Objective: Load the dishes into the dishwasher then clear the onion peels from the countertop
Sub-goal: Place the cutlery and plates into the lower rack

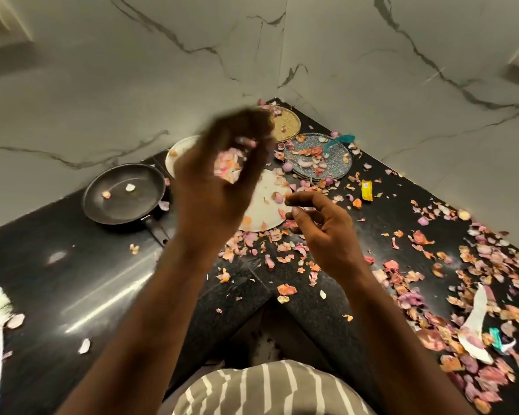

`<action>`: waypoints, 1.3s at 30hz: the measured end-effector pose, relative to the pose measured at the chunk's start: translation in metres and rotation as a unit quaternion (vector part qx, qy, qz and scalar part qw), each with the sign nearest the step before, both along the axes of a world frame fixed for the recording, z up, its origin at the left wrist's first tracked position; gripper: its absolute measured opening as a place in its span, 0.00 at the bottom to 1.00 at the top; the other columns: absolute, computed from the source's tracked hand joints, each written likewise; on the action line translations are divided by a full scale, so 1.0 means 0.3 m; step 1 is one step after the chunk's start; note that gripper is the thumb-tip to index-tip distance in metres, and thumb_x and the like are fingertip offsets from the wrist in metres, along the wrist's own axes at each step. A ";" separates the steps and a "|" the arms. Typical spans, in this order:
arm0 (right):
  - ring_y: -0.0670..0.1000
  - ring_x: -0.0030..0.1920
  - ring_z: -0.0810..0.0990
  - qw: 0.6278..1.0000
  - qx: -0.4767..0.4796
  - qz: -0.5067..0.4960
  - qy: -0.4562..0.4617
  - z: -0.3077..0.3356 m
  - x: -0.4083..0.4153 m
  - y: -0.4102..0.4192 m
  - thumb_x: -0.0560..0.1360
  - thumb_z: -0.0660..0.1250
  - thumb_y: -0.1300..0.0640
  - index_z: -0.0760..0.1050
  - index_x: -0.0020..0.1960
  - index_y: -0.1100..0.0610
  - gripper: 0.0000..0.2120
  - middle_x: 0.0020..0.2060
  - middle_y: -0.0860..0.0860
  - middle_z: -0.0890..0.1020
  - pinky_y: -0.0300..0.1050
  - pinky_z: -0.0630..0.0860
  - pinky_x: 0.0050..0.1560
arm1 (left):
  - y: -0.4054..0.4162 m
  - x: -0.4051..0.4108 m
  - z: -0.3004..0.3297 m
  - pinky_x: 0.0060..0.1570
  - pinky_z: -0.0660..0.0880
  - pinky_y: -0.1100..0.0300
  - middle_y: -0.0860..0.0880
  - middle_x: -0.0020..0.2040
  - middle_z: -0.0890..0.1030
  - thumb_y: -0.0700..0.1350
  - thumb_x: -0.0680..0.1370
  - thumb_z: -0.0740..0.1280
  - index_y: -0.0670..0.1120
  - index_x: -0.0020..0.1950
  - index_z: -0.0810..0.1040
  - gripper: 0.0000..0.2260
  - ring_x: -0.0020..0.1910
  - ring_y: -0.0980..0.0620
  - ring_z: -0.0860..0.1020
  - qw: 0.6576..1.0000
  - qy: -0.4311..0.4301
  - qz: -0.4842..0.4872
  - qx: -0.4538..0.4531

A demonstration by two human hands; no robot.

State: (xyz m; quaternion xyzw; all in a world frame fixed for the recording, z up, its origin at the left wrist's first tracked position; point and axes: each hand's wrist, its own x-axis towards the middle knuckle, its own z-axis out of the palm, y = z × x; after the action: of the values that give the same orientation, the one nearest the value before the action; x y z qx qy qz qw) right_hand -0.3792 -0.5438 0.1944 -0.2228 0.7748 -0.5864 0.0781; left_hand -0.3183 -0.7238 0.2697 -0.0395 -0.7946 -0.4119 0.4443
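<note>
Cupping a clump of onion peels (227, 163), my left hand (219, 187) is raised and motion-blurred above the white plate (265, 205), fingers curled round the pink and orange scraps. My right hand (321, 232) hovers just right of that plate with fingers loosely bent; a thin strand seems pinched at the fingertips, though I cannot tell for sure. More peels litter the black countertop (81, 283) right of the plate and in front of it. Left of the plate sits a dark frying pan (123, 194) with two scraps inside. Behind the plate lie a glittery round mat (318, 158) and a gold one (286, 122). A yellow wrapper (367, 190) lies right of the plate.
</note>
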 end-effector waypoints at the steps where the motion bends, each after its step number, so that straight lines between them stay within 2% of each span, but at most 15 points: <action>1: 0.50 0.53 0.85 1.000 0.003 0.000 -0.002 -0.004 -0.002 -0.002 0.83 0.66 0.62 0.79 0.64 0.53 0.11 0.59 0.44 0.83 0.60 0.84 0.49 | -0.010 -0.007 -0.051 0.57 0.81 0.59 0.50 0.60 0.84 0.43 0.81 0.72 0.42 0.65 0.79 0.14 0.56 0.58 0.82 0.998 -0.058 0.001 0.005; 6: 0.49 0.53 0.85 1.000 0.015 -0.003 0.000 -0.031 -0.015 -0.003 0.83 0.67 0.61 0.80 0.64 0.51 0.11 0.57 0.44 0.84 0.50 0.85 0.50 | -0.044 -0.044 -0.360 0.63 0.79 0.53 0.50 0.65 0.81 0.52 0.80 0.72 0.47 0.73 0.75 0.23 0.63 0.54 0.80 0.920 -0.390 -0.022 0.028; 11: 0.43 0.54 0.83 0.996 0.079 -0.005 -0.042 -0.111 -0.052 0.002 0.83 0.68 0.56 0.79 0.64 0.47 0.11 0.56 0.42 0.84 0.47 0.84 0.54 | -0.099 -0.051 -0.570 0.66 0.76 0.49 0.46 0.70 0.78 0.58 0.80 0.70 0.46 0.74 0.72 0.27 0.66 0.48 0.78 0.834 -0.547 0.015 0.069; 15: 0.48 0.63 0.81 0.979 0.183 0.024 -0.086 -0.186 -0.105 -0.032 0.83 0.67 0.53 0.73 0.73 0.48 0.19 0.65 0.46 0.81 0.49 0.81 0.58 | -0.148 -0.084 -0.627 0.61 0.75 0.54 0.47 0.68 0.78 0.55 0.80 0.70 0.45 0.73 0.73 0.24 0.63 0.47 0.78 0.821 -0.559 0.043 0.108; 18: 0.53 0.70 0.76 0.953 0.293 0.054 -0.052 -0.228 -0.155 -0.086 0.83 0.65 0.54 0.66 0.80 0.50 0.26 0.73 0.51 0.76 0.47 0.74 0.67 | -0.182 -0.132 -0.637 0.59 0.73 0.56 0.45 0.68 0.79 0.51 0.81 0.70 0.44 0.76 0.70 0.25 0.65 0.45 0.78 0.820 -0.547 0.073 0.153; 21: 0.55 0.78 0.66 0.919 0.377 0.109 -0.024 -0.289 -0.201 -0.133 0.83 0.62 0.58 0.59 0.83 0.51 0.30 0.82 0.53 0.62 0.51 0.63 0.77 | -0.217 -0.180 -0.650 0.66 0.75 0.50 0.45 0.69 0.79 0.51 0.78 0.71 0.45 0.75 0.73 0.26 0.67 0.42 0.77 0.815 -0.528 0.105 0.212; 25: 0.54 0.83 0.52 0.868 0.470 0.156 0.023 -0.404 -0.221 -0.135 0.79 0.61 0.61 0.49 0.85 0.47 0.38 0.84 0.46 0.43 0.55 0.54 0.81 | -0.261 -0.249 -0.669 0.62 0.79 0.48 0.45 0.62 0.83 0.50 0.75 0.73 0.46 0.68 0.78 0.23 0.59 0.43 0.81 0.792 -0.464 0.122 0.377; 27: 0.55 0.84 0.50 0.867 0.474 0.150 0.025 -0.441 -0.226 -0.123 0.78 0.61 0.60 0.47 0.85 0.45 0.41 0.84 0.44 0.41 0.59 0.55 0.82 | -0.272 -0.273 -0.658 0.54 0.80 0.51 0.41 0.59 0.84 0.46 0.77 0.73 0.43 0.66 0.79 0.19 0.57 0.41 0.82 0.769 -0.437 0.121 0.450; 28: 0.55 0.83 0.51 0.868 0.474 0.149 0.026 -0.449 -0.231 -0.120 0.77 0.61 0.59 0.47 0.85 0.45 0.41 0.84 0.43 0.41 0.60 0.57 0.81 | -0.277 -0.285 -0.655 0.45 0.81 0.54 0.40 0.57 0.84 0.43 0.78 0.73 0.41 0.66 0.79 0.17 0.55 0.41 0.83 0.758 -0.430 0.117 0.476; 30: 0.56 0.83 0.52 0.870 0.469 0.151 0.026 -0.450 -0.237 -0.116 0.76 0.62 0.60 0.49 0.85 0.44 0.41 0.84 0.44 0.43 0.59 0.58 0.80 | -0.275 -0.306 -0.655 0.27 0.73 0.61 0.44 0.47 0.83 0.40 0.78 0.73 0.36 0.63 0.79 0.15 0.42 0.50 0.82 0.732 -0.427 0.088 0.523; 31: 0.56 0.83 0.53 0.871 0.466 0.155 0.027 -0.444 -0.235 -0.114 0.76 0.61 0.60 0.50 0.84 0.44 0.41 0.84 0.43 0.44 0.58 0.59 0.80 | -0.268 -0.320 -0.652 0.25 0.70 0.62 0.45 0.42 0.82 0.40 0.78 0.73 0.35 0.63 0.79 0.15 0.35 0.52 0.79 0.724 -0.434 0.069 0.532; 33: 0.56 0.82 0.55 0.872 0.461 0.161 0.032 -0.427 -0.228 -0.110 0.75 0.60 0.61 0.51 0.84 0.43 0.40 0.84 0.42 0.45 0.57 0.60 0.80 | -0.236 -0.357 -0.635 0.31 0.72 0.60 0.44 0.43 0.80 0.41 0.78 0.74 0.35 0.64 0.78 0.17 0.36 0.50 0.76 0.720 -0.457 0.044 0.521; 35: 0.56 0.82 0.54 0.872 0.461 0.160 0.031 -0.412 -0.212 -0.106 0.76 0.60 0.61 0.52 0.84 0.43 0.40 0.84 0.41 0.45 0.56 0.59 0.80 | -0.217 -0.397 -0.634 0.45 0.76 0.55 0.41 0.57 0.81 0.43 0.79 0.74 0.36 0.70 0.75 0.23 0.50 0.43 0.79 0.737 -0.469 0.057 0.484; 37: 0.56 0.82 0.53 0.875 0.456 0.162 0.027 -0.412 -0.198 -0.097 0.77 0.60 0.62 0.53 0.84 0.44 0.39 0.84 0.42 0.47 0.55 0.56 0.80 | -0.212 -0.414 -0.638 0.57 0.77 0.51 0.40 0.70 0.75 0.48 0.77 0.75 0.41 0.77 0.68 0.32 0.64 0.39 0.76 0.765 -0.498 0.105 0.394; 39: 0.55 0.82 0.54 0.875 0.450 0.174 0.026 -0.419 -0.196 -0.085 0.77 0.61 0.61 0.56 0.84 0.46 0.37 0.84 0.43 0.50 0.53 0.54 0.81 | -0.221 -0.410 -0.665 0.66 0.75 0.46 0.40 0.74 0.68 0.53 0.71 0.77 0.44 0.77 0.64 0.39 0.70 0.37 0.71 0.773 -0.533 0.131 0.318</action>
State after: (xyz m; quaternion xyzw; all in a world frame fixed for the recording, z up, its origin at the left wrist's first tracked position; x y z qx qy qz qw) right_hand -0.4380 -0.5692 0.0688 -0.3100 0.9054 -0.1451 0.2511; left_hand -0.4412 -0.7900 0.0700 0.4342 -0.7256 -0.5337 -0.0133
